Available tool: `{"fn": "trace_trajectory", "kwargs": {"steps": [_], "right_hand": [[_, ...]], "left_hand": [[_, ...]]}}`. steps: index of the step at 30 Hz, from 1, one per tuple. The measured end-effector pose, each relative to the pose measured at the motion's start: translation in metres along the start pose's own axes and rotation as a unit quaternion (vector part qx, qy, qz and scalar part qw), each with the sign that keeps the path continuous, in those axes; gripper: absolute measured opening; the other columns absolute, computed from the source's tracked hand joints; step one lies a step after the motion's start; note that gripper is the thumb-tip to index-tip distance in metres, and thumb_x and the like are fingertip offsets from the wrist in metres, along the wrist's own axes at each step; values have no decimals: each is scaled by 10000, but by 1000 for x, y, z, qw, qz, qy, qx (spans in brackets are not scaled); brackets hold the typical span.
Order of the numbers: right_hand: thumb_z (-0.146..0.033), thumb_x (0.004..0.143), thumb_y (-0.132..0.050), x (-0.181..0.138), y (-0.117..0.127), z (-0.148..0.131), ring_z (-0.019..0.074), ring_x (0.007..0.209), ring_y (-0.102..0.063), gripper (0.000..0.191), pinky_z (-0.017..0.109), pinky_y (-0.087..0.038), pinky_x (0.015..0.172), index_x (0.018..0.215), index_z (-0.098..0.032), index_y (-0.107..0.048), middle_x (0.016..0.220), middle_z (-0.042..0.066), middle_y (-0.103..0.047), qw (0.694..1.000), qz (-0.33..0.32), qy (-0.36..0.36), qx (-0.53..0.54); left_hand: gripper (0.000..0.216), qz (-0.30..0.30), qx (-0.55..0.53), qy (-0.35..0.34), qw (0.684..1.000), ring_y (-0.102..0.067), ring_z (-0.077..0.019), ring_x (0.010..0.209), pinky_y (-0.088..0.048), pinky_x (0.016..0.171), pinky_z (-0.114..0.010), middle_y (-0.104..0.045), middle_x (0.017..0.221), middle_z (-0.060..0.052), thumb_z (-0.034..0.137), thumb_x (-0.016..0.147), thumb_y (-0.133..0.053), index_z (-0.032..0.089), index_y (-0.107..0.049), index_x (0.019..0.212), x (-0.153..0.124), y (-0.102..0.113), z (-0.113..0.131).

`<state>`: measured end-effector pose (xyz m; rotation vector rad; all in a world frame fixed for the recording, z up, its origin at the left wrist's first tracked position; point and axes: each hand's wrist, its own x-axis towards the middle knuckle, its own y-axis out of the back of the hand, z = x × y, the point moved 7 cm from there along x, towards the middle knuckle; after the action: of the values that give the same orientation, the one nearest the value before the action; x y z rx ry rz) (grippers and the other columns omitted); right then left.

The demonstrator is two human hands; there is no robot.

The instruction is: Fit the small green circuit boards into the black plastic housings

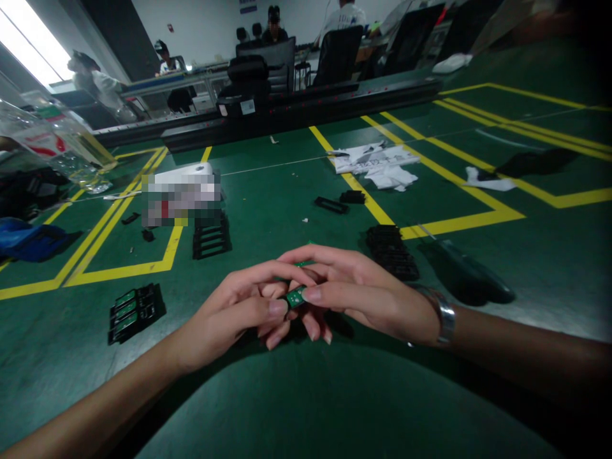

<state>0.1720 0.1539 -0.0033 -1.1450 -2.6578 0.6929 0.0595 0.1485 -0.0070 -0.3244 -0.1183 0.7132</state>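
Note:
Both of my hands meet over the green table, pinching a small green circuit board between them. The thumb and fingers of my left hand grip the board's left end. On its right end presses the thumb of my right hand, whose wrist wears a metal band. My fingers cover part of the board. To the left lies a black frame with several green boards in it. A slotted black frame rests farther off, and stacked black frames sit right of my hands.
Crumpled white paper and small black plastic parts lie ahead. At the left are plastic bottles, a blue object and a partly blurred white item. A dark, screwdriver-like handle lies right. People sit beyond the black rail.

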Motion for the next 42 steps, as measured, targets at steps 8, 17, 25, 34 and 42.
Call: {"fn": "trace_trajectory", "kwargs": {"steps": [8,17,25,34,42], "right_hand": [[-129,945,-606,-1,0,-1,119,631,-670,353,202,-527,544,1292,-120,-538,787,26,-656,998,16,-6,-53],[-133,939,-610,-2,-2,-3,120,607,-652,370,210,-506,530,1303,-116,-540,747,4,-630,996,27,-4,-80],[-132,940,-611,-2,-2,-2,119,610,-652,368,217,-516,539,1301,-114,-539,730,-8,-618,996,27,0,-89],[-137,939,-624,-3,-2,-2,124,615,-656,372,223,-522,546,1302,-125,-544,725,-5,-630,995,30,-2,-93],[-174,934,-633,-2,-1,-1,128,613,-660,376,229,-525,542,1296,-123,-547,777,18,-648,995,34,-9,-90]], "left_hand": [[278,0,33,0,999,-566,-114,635,-369,533,-205,-718,950,-121,258,969,-585,171,-608,1232,-1,2,-1],[265,8,25,-7,1000,-545,-94,631,-354,529,-202,-698,954,-90,235,953,-594,172,-641,1206,-2,3,0],[268,3,16,-12,1000,-579,-113,675,-364,534,-205,-692,965,-97,213,945,-591,166,-646,1204,1,3,0],[267,0,13,-15,1000,-631,-157,728,-385,532,-210,-708,995,-130,203,936,-588,152,-641,1193,2,1,1],[302,7,33,-13,999,-598,-124,691,-383,537,-199,-696,954,-107,267,946,-616,150,-625,1224,-1,2,0]]}}
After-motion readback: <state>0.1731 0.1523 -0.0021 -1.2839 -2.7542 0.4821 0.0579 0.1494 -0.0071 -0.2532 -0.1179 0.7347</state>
